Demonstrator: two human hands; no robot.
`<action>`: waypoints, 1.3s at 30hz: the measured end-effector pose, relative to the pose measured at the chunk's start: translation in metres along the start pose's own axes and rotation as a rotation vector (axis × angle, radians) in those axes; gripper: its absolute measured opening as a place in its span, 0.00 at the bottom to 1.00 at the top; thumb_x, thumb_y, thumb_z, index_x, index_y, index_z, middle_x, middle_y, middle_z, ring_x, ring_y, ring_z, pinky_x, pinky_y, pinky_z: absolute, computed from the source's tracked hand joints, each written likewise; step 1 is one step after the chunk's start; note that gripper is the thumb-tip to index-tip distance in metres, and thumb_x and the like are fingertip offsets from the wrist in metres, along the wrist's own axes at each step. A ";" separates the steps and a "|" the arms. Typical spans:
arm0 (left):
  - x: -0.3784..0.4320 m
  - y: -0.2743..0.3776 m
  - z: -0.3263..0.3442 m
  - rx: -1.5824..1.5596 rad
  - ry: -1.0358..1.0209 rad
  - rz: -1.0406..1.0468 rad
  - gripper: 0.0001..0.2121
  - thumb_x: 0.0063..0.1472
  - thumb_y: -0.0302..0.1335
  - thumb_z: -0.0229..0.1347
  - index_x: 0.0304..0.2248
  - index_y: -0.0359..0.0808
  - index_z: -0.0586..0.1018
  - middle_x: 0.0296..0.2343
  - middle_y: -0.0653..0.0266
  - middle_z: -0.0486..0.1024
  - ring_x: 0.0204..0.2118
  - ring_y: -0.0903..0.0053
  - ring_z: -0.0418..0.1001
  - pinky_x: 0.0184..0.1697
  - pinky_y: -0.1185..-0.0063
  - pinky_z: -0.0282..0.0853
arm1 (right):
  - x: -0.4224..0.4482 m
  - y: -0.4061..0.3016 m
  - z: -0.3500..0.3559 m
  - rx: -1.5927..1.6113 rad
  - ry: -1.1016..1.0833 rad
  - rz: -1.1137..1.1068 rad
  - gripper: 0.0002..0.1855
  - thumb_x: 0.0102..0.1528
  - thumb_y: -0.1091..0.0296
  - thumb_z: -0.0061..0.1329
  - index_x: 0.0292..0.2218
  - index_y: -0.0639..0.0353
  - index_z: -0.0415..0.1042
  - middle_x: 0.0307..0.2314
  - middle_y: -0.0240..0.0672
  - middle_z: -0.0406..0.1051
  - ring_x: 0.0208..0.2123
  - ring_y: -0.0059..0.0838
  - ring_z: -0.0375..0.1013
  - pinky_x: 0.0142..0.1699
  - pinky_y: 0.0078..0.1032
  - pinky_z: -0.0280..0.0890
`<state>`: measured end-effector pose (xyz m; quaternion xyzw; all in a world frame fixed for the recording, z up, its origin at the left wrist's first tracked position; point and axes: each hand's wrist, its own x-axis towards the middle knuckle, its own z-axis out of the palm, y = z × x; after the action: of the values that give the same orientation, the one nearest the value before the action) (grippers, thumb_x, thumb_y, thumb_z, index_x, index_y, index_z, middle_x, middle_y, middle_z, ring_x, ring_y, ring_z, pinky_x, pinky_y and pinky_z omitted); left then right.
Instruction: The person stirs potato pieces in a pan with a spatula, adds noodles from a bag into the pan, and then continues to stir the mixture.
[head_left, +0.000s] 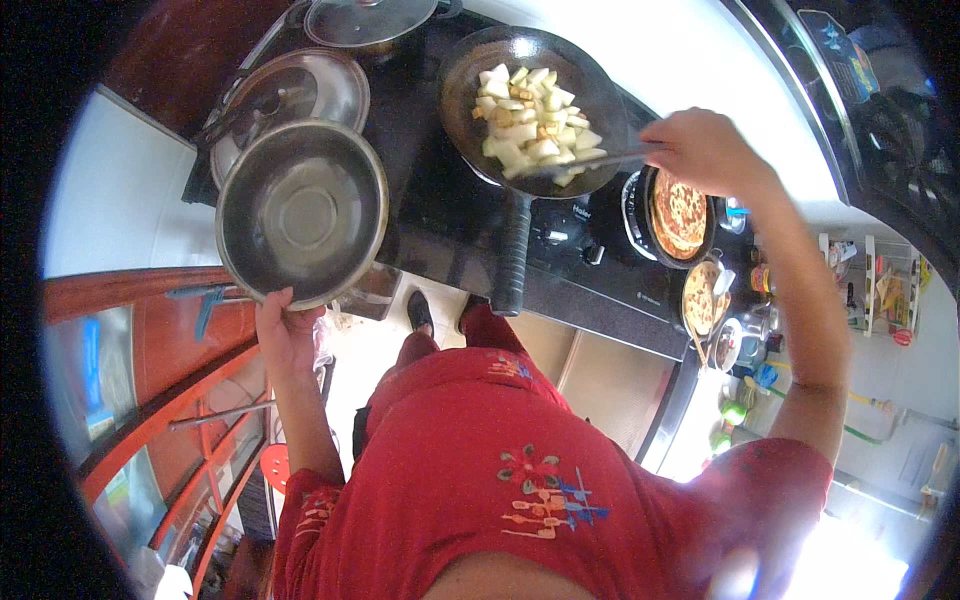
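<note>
My left hand (289, 322) grips the near rim of a metal bowl (300, 214), which is tilted so that its inside faces me. The bowl holds no food. My right hand (697, 150) is closed around the handle of a metal cooking utensil (619, 157); its far end is blurred among the food. Pale chopped vegetable pieces (517, 131), mixed with small browned bits, lie in a dark wok (461, 112). The wok sits on a black gas stove (420, 195), its wrapped handle (512, 255) pointing towards me.
Right of the wok, a dark pan (694, 262) holds browned flatbreads (679, 214). Another flatbread (701, 296) lies beyond it near jars and bowls. Glass lids (367, 19) stand at the back left, one partly behind the bowl. Red shelving (172, 442) borders the left side.
</note>
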<state>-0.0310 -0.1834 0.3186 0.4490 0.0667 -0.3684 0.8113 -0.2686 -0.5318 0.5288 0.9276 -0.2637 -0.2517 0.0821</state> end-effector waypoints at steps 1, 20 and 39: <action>0.002 -0.001 0.000 0.008 0.009 -0.017 0.13 0.47 0.21 0.47 0.35 0.28 0.69 0.29 0.58 0.72 0.24 0.72 0.74 0.23 0.78 0.75 | 0.010 -0.024 0.003 0.046 -0.111 0.169 0.11 0.50 0.61 0.44 0.33 0.54 0.72 0.24 0.36 0.70 0.29 0.33 0.70 0.36 0.31 0.63; 0.002 0.001 -0.018 0.025 0.026 -0.063 0.12 0.47 0.21 0.47 0.35 0.28 0.69 0.29 0.56 0.72 0.24 0.72 0.74 0.22 0.79 0.75 | 0.023 0.013 0.040 -0.034 0.246 0.225 0.11 0.46 0.59 0.47 0.33 0.48 0.74 0.25 0.34 0.71 0.32 0.32 0.70 0.38 0.31 0.64; 0.001 0.009 0.006 -0.034 0.104 -0.063 0.11 0.48 0.22 0.47 0.34 0.30 0.70 0.29 0.58 0.73 0.26 0.71 0.74 0.24 0.76 0.74 | -0.010 0.030 0.015 0.004 0.312 0.295 0.10 0.46 0.59 0.48 0.30 0.48 0.75 0.30 0.31 0.72 0.33 0.31 0.71 0.39 0.30 0.65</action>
<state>-0.0257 -0.1854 0.3279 0.4515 0.1289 -0.3687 0.8023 -0.2970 -0.5525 0.5289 0.9068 -0.3812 -0.0898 0.1558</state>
